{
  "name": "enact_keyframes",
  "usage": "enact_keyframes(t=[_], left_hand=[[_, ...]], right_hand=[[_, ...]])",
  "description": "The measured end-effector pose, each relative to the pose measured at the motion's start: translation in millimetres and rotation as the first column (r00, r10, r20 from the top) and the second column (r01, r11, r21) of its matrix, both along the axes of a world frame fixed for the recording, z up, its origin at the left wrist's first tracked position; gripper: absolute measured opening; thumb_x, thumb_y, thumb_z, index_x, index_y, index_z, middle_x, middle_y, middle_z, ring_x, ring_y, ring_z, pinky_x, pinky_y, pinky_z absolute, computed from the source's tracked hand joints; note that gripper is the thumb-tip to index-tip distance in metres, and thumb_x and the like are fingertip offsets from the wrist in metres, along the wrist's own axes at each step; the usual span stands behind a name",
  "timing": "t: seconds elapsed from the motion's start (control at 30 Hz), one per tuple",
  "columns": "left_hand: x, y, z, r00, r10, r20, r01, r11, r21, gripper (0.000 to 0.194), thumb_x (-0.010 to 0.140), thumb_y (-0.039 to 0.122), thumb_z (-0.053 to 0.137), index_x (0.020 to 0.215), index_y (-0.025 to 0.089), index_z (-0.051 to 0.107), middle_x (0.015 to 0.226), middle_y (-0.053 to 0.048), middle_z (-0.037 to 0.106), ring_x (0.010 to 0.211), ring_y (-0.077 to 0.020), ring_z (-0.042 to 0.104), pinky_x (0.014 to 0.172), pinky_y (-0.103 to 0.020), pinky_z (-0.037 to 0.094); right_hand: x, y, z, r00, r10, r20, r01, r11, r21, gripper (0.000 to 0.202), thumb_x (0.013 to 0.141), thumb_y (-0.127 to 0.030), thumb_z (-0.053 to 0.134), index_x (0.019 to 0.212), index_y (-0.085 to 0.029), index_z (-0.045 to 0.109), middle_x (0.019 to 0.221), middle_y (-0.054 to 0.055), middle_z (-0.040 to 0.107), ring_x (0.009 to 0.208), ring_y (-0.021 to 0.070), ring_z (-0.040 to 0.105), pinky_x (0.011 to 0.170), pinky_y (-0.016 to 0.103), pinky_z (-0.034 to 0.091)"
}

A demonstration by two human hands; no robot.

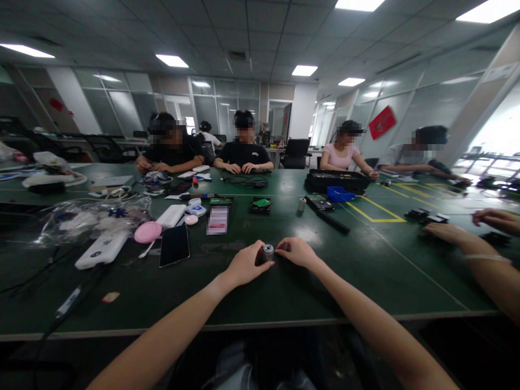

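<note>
A small metal cylinder (268, 252) stands upright on the green table (325, 292), its round top facing up. My left hand (246, 262) grips it from the left, thumb in front and fingers behind. Just right of the cylinder is my right hand (298, 252), its fingers bent and the fingertips pinched together close to the cylinder's side. Whatever is between those fingertips, if anything, is too small to make out.
A black phone (174, 246), a pink disc (148, 232) and a white device (102, 249) lie to the left. Beyond my hands are a green circuit board (260, 204), a second cylinder (301, 205) and a blue tray (340, 194). A neighbour's hands (447, 233) rest at the right.
</note>
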State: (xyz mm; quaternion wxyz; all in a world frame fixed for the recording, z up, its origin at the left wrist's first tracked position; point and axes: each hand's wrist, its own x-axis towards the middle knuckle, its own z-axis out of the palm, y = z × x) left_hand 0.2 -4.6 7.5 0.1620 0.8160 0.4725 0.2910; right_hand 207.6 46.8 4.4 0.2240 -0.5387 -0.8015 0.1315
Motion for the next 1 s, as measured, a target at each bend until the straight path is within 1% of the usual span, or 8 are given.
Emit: enact_keyframes(t=[0.13, 0.23, 0.33, 0.4, 0.5, 0.6, 0.77, 1.0], left_hand=[[-0.9, 0.6, -0.7, 1.0, -0.003, 0.003, 0.003, 1.0, -0.001, 0.031, 0.077, 0.044, 0.061, 0.097, 0.022, 0.052, 0.087, -0.002, 0.063, 0.076, -0.0208, 0.06, 0.064, -0.028, 0.043], [-1.2, 0.9, -1.6, 1.0, -0.018, 0.019, 0.017, 1.0, 0.01, 0.031, 0.078, 0.043, 0.062, 0.098, 0.022, 0.053, 0.085, -0.002, 0.063, 0.074, -0.0198, 0.06, 0.064, -0.028, 0.043], [-1.1, 1.2, -2.5, 0.999, -0.019, 0.029, 0.018, 1.0, 0.011, 0.031, 0.078, 0.044, 0.062, 0.099, 0.023, 0.052, 0.085, -0.001, 0.062, 0.073, -0.0191, 0.059, 0.063, -0.027, 0.043], [-0.9, 1.5, -3.0, 1.0, -0.013, 0.024, 0.013, 1.0, 0.01, 0.031, 0.078, 0.044, 0.062, 0.097, 0.023, 0.052, 0.084, -0.001, 0.062, 0.072, -0.019, 0.059, 0.062, -0.027, 0.043], [-0.9, 1.7, -3.3, 1.0, -0.007, 0.016, 0.007, 1.0, 0.013, 0.03, 0.078, 0.045, 0.061, 0.096, 0.022, 0.052, 0.081, -0.001, 0.061, 0.072, -0.0191, 0.058, 0.061, -0.027, 0.042], [-1.2, 1.4, -3.0, 1.0, -0.007, 0.013, 0.007, 1.0, 0.008, 0.03, 0.078, 0.044, 0.061, 0.096, 0.022, 0.052, 0.082, -0.001, 0.061, 0.072, -0.0191, 0.059, 0.062, -0.027, 0.043], [-1.0, -0.1, -0.9, 1.0, 0.001, 0.017, -0.001, 1.0, -0.009, 0.031, 0.078, 0.045, 0.061, 0.098, 0.022, 0.052, 0.083, -0.001, 0.061, 0.074, -0.0195, 0.059, 0.063, -0.027, 0.043], [0.7, -1.1, 0.9, 1.0, 0.022, 0.014, -0.022, 0.999, -0.025, 0.03, 0.077, 0.043, 0.061, 0.095, 0.021, 0.052, 0.084, -0.002, 0.062, 0.076, -0.0212, 0.06, 0.063, -0.028, 0.044]], right_hand=[[-2.2, 1.1, -0.7, 0.999, -0.019, -0.03, 0.02, 1.0, 0.023, 0.016, 0.08, -0.036, 0.062, 0.083, -0.022, 0.07, 0.074, 0.003, 0.066, 0.064, 0.0147, 0.057, 0.055, 0.025, 0.039], [-6.2, -0.5, 4.9, 0.992, -0.001, -0.128, 0.011, 0.997, 0.077, 0.019, 0.084, -0.036, 0.056, 0.086, -0.02, 0.066, 0.075, 0.003, 0.065, 0.065, 0.0141, 0.057, 0.058, 0.025, 0.041], [-11.7, -6.7, 14.5, 0.953, 0.114, -0.281, -0.076, 0.987, 0.144, 0.02, 0.086, -0.035, 0.053, 0.088, -0.018, 0.063, 0.076, 0.002, 0.064, 0.065, 0.0128, 0.055, 0.059, 0.025, 0.041], [-14.9, -12.6, 20.2, 0.919, 0.211, -0.333, -0.163, 0.972, 0.167, 0.02, 0.087, -0.034, 0.052, 0.09, -0.017, 0.061, 0.078, 0.002, 0.063, 0.067, 0.0125, 0.056, 0.061, 0.024, 0.042], [-18.0, -19.9, 24.3, 0.885, 0.314, -0.345, -0.271, 0.948, 0.166, 0.02, 0.087, -0.033, 0.053, 0.093, -0.016, 0.062, 0.082, 0.002, 0.063, 0.071, 0.0125, 0.056, 0.064, 0.024, 0.044], [-19.0, -22.5, 23.1, 0.875, 0.346, -0.338, -0.322, 0.938, 0.128, 0.021, 0.087, -0.034, 0.053, 0.093, -0.016, 0.062, 0.082, 0.003, 0.064, 0.068, 0.012, 0.055, 0.063, 0.025, 0.044], [-19.0, -21.4, 20.8, 0.868, 0.353, -0.348, -0.334, 0.935, 0.115, 0.023, 0.087, -0.036, 0.054, 0.094, -0.016, 0.063, 0.082, 0.003, 0.064, 0.068, 0.012, 0.055, 0.063, 0.025, 0.044], [-18.9, -24.0, 25.2, 0.871, 0.368, -0.325, -0.354, 0.93, 0.103, 0.026, 0.089, -0.035, 0.05, 0.102, -0.017, 0.065, 0.088, 0.004, 0.066, 0.071, 0.0128, 0.056, 0.065, 0.026, 0.045]])
